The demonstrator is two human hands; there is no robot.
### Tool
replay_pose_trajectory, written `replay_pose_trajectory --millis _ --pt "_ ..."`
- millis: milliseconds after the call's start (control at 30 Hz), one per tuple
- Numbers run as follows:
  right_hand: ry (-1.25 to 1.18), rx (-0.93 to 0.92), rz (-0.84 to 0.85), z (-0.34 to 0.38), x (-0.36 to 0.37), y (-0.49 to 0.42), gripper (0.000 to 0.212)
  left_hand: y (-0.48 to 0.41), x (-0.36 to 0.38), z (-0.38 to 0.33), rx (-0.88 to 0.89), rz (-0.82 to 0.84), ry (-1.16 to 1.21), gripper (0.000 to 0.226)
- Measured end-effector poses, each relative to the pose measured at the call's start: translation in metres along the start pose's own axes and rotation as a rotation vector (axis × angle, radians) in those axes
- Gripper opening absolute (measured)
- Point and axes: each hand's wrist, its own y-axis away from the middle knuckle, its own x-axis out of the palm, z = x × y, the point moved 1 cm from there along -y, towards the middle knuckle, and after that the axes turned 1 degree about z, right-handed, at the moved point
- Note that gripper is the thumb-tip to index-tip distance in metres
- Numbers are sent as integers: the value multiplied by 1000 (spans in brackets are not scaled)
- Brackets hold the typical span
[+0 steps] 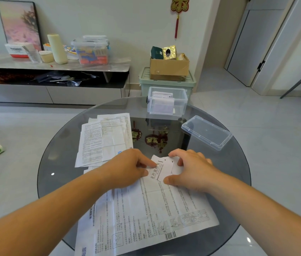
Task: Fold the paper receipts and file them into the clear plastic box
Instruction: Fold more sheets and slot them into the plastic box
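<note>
Receipt (162, 169): folded slip, held at both edges.
Left hand (127, 168): pinches left edge.
Right hand (192, 170): pinches right edge — nearer clear plastic box (180, 105), ahead, well apart.

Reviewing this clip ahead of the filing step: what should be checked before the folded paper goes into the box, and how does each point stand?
1. Box open: ok; the clear plastic box stands uncovered, its lid lies on the table beside it.
2. Room inside: ok; filed papers fill its left part, the right looks free.
3. Grip: ok; left hand and right hand both pinch the small receipt.
4. Fold finished: cannot tell; the hands cover its edges.
5. Path to box: ok; bare glass between.
</note>
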Motion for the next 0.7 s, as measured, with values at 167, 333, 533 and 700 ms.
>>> replay_pose_trajectory --millis 167,333,533,700 --pt "34 -29 7 1 -2 1 70 0 2 2 22 -74 -54 25" --pt "70 -80 5 8 -3 -2 68 -3 8 -1 40 -120 -98 29" --pt "29 -70 61 10 -8 -7 73 -3 4 -6 9 -20 -158 54" --pt "-39 -111 77 12 -9 -8 66 0 2 -7 20 -27 -160 53"
